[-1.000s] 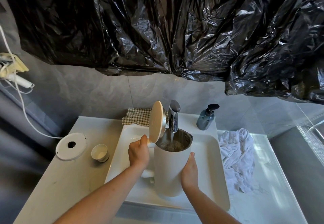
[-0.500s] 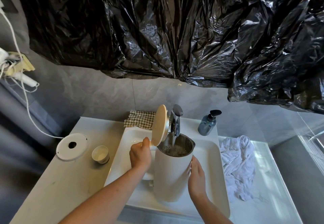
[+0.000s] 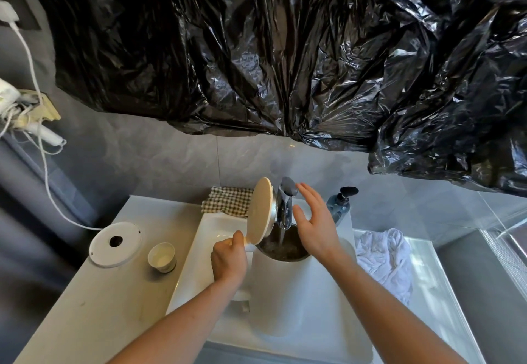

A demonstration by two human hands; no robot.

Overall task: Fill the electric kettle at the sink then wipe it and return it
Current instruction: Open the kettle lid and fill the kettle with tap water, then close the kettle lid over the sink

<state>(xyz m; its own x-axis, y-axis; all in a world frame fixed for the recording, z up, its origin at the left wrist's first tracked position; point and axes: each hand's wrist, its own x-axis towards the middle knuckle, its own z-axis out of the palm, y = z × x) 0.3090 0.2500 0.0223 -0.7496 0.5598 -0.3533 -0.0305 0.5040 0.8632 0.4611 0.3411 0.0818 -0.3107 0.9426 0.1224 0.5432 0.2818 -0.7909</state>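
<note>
The white electric kettle (image 3: 281, 292) stands upright in the white sink (image 3: 205, 238) with its round lid (image 3: 259, 214) flipped up. Water runs from the chrome tap (image 3: 286, 207) into its open steel mouth. My left hand (image 3: 229, 259) grips the kettle's handle at the top, thumb near the lid hinge. My right hand (image 3: 315, 224) is off the kettle, fingers spread, raised just right of the tap lever. A crumpled white cloth (image 3: 385, 261) lies on the counter to the right of the sink.
The round white kettle base (image 3: 115, 244) with its cord sits on the left counter, beside a small white cup (image 3: 162, 257). A checked cloth (image 3: 228, 201) lies behind the sink. A blue soap dispenser (image 3: 339, 204) stands at the back right. Black plastic sheeting (image 3: 285, 50) hangs above.
My right hand has left the kettle's side and risen to the tap lever. My left hand stays on the handle. The view has tilted down a little.
</note>
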